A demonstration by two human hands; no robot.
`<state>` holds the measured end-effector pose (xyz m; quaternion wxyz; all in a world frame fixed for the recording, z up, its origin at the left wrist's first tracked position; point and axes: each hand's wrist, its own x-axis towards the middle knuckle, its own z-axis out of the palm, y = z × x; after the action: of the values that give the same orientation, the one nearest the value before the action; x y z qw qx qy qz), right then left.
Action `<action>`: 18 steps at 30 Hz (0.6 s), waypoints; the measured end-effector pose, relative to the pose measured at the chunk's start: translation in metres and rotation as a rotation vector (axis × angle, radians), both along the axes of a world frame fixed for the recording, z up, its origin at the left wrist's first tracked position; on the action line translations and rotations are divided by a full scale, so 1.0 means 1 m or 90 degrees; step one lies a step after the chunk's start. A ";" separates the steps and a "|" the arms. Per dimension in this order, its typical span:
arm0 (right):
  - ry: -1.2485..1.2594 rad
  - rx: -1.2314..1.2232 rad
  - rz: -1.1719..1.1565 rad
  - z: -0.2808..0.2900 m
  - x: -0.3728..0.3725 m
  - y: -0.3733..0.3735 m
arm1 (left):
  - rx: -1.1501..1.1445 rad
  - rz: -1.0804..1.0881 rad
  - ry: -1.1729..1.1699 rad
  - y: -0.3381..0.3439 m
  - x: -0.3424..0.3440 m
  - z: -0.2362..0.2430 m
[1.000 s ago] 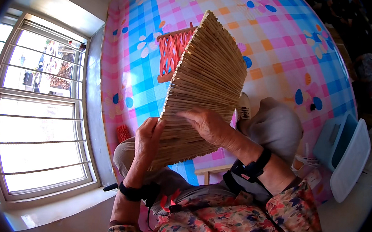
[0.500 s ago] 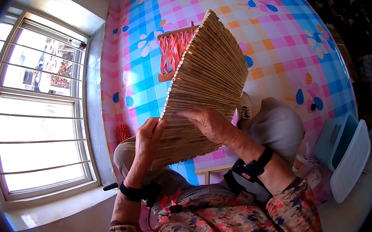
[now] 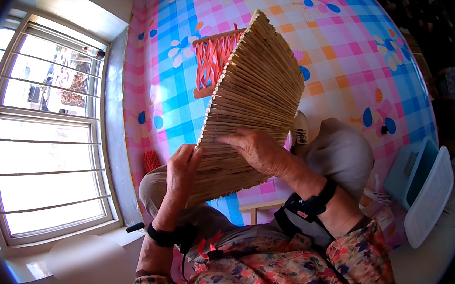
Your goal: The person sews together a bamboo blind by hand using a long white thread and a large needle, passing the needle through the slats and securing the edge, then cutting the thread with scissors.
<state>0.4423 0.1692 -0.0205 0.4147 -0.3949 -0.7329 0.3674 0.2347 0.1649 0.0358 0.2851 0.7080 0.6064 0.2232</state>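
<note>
A mat of thin wooden sticks point(image 3: 259, 85), laid side by side in a row, stands tilted in front of me above my lap. My left hand point(image 3: 181, 173) is closed on its left edge, thumb up near the pale stick ends. Across the lower part of the mat lies my right hand point(image 3: 254, 150), its fingers stretched out toward the left and touching the sticks. The mat partly covers a wooden frame laced with red straps point(image 3: 213, 59) behind it.
A checked, flowered floor covering point(image 3: 343, 60) spreads beneath. To the left is a barred window point(image 3: 46, 169); to the right, a blue bin point(image 3: 404, 168) with a white lid point(image 3: 431, 197). A red bumpy object point(image 3: 151, 161) lies by my left knee, and a wooden bar point(image 3: 262, 205) by my lap.
Both hands and the mat have stayed almost where they were. A pale blurred round patch now shows at the lower left, below the window.
</note>
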 end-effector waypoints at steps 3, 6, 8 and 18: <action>-0.070 -0.023 0.007 0.022 0.011 -0.010 | 0.034 -0.029 0.055 -0.008 0.004 0.003; -0.182 -0.041 0.003 0.068 0.026 -0.029 | 0.113 -0.087 0.119 -0.023 0.019 0.010; -0.254 -0.068 0.005 0.073 0.031 -0.044 | 0.214 -0.137 0.114 -0.032 0.029 0.008; -0.103 -0.225 -0.051 0.080 0.051 -0.129 | 0.261 -0.299 0.078 -0.102 0.047 0.003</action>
<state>0.4929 0.0403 0.0594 0.2932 -0.5183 -0.6718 0.4406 0.2817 0.0633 0.0387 0.1431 0.8836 0.3847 0.2254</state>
